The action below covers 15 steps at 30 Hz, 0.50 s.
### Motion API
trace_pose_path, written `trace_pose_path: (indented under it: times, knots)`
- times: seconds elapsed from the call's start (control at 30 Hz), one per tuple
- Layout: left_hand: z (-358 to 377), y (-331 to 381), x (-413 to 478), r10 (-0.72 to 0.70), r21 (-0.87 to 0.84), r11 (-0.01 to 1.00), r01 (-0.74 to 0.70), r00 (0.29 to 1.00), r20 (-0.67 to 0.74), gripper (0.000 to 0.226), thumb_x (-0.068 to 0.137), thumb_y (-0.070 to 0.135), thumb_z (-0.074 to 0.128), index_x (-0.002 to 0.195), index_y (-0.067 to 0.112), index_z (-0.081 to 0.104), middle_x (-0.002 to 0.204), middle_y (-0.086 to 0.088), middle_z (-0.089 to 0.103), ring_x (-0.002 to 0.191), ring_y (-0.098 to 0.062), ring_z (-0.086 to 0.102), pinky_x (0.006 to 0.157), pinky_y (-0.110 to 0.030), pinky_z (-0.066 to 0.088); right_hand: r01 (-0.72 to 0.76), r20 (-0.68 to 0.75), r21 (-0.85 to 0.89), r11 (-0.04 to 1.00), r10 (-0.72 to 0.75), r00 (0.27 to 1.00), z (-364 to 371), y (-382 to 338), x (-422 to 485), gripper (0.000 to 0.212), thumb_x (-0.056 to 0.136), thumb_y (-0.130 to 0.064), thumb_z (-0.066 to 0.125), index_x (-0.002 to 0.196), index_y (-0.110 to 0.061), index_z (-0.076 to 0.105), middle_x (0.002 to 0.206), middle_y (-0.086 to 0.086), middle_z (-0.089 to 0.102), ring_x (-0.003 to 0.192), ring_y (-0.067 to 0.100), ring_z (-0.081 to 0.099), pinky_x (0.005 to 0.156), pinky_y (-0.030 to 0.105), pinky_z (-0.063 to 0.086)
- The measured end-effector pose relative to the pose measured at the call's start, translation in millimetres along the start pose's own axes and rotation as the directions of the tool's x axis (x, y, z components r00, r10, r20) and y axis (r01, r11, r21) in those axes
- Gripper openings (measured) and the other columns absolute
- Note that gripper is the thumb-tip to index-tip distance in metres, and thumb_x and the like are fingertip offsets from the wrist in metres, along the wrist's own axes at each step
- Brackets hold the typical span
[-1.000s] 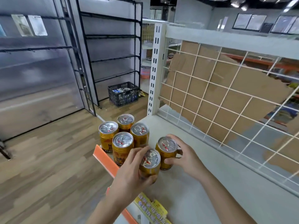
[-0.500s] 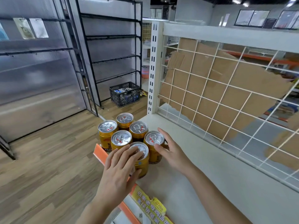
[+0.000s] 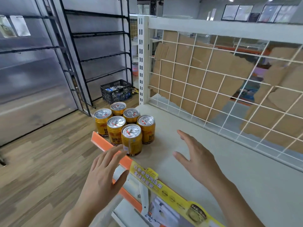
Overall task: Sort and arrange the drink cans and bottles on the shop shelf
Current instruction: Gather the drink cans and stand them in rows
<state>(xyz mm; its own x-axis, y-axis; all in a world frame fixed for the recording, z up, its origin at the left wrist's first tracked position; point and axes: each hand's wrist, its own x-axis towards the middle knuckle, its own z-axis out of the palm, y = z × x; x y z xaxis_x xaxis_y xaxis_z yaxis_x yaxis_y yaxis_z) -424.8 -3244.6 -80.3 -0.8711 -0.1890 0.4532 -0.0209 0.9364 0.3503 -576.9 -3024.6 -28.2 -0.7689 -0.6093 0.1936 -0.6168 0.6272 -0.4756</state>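
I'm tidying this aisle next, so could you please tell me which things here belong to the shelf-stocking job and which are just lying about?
Part of the job:
- six gold cans, grouped upright at the shelf's left end
- white shelf
- left hand and right hand, both open and empty

Just lying about:
- black crate on the floor
- cardboard behind the wire grid

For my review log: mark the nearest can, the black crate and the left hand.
nearest can (image 3: 131, 132), head view, silver lid
black crate (image 3: 116, 94), head view, front wall
left hand (image 3: 105, 177), head view, back of hand

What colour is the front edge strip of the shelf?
Orange front edge strip, clearest in the head view.
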Motion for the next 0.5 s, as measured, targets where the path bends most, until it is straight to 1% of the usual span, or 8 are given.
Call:
trace_pose_path:
  times: [0.1, 0.17, 0.23, 0.3, 0.33, 0.4, 0.5]
  knots:
    - [-3, 9, -24, -0.025, 0.028, 0.999, 0.024, 0.999, 0.046, 0.053, 0.091, 0.060, 0.027, 0.128, 0.028, 0.047, 0.134, 0.007, 0.048, 0.119, -0.016, 0.046, 0.093, -0.031, 0.037, -0.094, -0.059, -0.016, 0.995, 0.093, 0.994, -13, 9, -52, 0.063, 0.093, -0.043, 0.048, 0.146, -0.035, 0.015, 0.144, -0.014, 0.037, 0.121, 0.012, 0.047, 0.092, 0.025, 0.034]
    - [-6, 16, -40, -0.051, 0.047, 0.998, 0.048, 0.996, 0.073, 0.055, 0.088, 0.058, 0.032, 0.128, 0.026, 0.051, 0.133, 0.005, 0.050, 0.119, -0.019, 0.048, 0.094, -0.036, 0.040, -0.140, -0.096, -0.029, 0.990, 0.137, 0.986, -18, 17, -87, 0.061, 0.092, -0.043, 0.049, 0.145, -0.035, 0.019, 0.142, -0.013, 0.039, 0.125, 0.012, 0.044, 0.093, 0.026, 0.035]
    - [-10, 26, -54, -0.064, 0.052, 0.997, 0.060, 0.995, 0.080, 0.059, 0.087, 0.060, 0.031, 0.128, 0.025, 0.054, 0.132, 0.005, 0.051, 0.118, -0.021, 0.048, 0.093, -0.040, 0.041, -0.185, -0.134, -0.048, 0.982, 0.177, 0.975, -23, 24, -122, 0.059, 0.092, -0.042, 0.050, 0.144, -0.034, 0.024, 0.141, -0.012, 0.041, 0.127, 0.013, 0.042, 0.092, 0.028, 0.036]
    - [-14, 36, -68, -0.068, 0.049, 0.997, 0.064, 0.994, 0.081, 0.064, 0.087, 0.066, 0.025, 0.127, 0.024, 0.054, 0.130, 0.004, 0.052, 0.116, -0.021, 0.047, 0.090, -0.041, 0.041, -0.235, -0.175, -0.062, 0.970, 0.222, 0.959, -29, 30, -158, 0.058, 0.091, -0.039, 0.053, 0.143, -0.032, 0.029, 0.139, -0.009, 0.045, 0.124, 0.016, 0.045, 0.089, 0.030, 0.037]
    - [-17, 41, -74, -0.072, 0.046, 0.997, 0.068, 0.994, 0.079, 0.063, 0.086, 0.065, 0.028, 0.126, 0.024, 0.055, 0.129, 0.003, 0.052, 0.115, -0.022, 0.048, 0.089, -0.040, 0.041, -0.260, -0.194, -0.069, 0.963, 0.243, 0.951, -32, 33, -175, 0.057, 0.090, -0.037, 0.055, 0.142, -0.031, 0.032, 0.138, -0.008, 0.046, 0.124, 0.017, 0.046, 0.089, 0.031, 0.038]
    - [-20, 55, -86, -0.078, 0.045, 0.996, 0.075, 0.994, 0.071, 0.058, 0.082, 0.058, 0.036, 0.123, 0.022, 0.056, 0.128, 0.000, 0.054, 0.111, -0.026, 0.051, 0.084, -0.040, 0.041, -0.304, -0.221, -0.091, 0.948, 0.278, 0.935, -40, 39, -208, 0.056, 0.089, -0.037, 0.056, 0.141, -0.028, 0.035, 0.137, -0.007, 0.047, 0.123, 0.018, 0.046, 0.090, 0.033, 0.038]
    - [-19, 78, -97, -0.062, 0.014, 0.998, 0.061, 0.994, 0.087, 0.058, 0.080, 0.054, 0.037, 0.121, 0.018, 0.057, 0.127, -0.004, 0.055, 0.110, -0.029, 0.052, 0.083, -0.043, 0.041, -0.356, -0.258, -0.106, 0.928, 0.320, 0.912, -54, 47, -255, 0.055, 0.087, -0.032, 0.060, 0.138, -0.022, 0.041, 0.133, -0.001, 0.052, 0.119, 0.024, 0.050, 0.091, 0.036, 0.040]
